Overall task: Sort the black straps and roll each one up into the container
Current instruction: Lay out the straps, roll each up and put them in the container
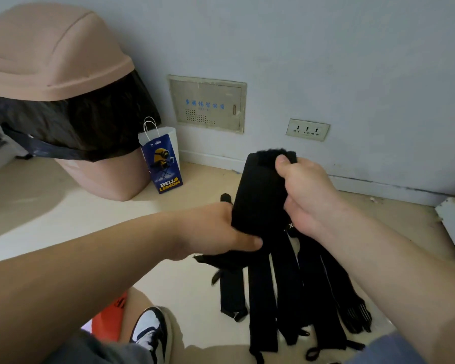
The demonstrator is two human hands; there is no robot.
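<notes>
Fabric, soft and light: the strap (260, 190) will flop unless I keep both ends pinched. My right hand (307, 195) pinches its top and my left hand (216, 229) grips lower down, above the other straps (286, 285) on the floor (63, 219).

Soft, cool light fills this corner evenly, brightest on the pale wall (326, 48) and in a washed-out band across the floor (24, 227) at the left, while the bin (55, 48) throws only a faint, blurry-edged shadow beside its base. The black straps (263, 285) soak up the light, so their folds merge into one dark mass with hardly any detail. The wide lens bows the skirting board (378, 186) and swells the bin at the edge, and the forearms (90, 258) nearest the camera look smeared and soft, as does the blue print on the wall panel (208, 103).
</notes>
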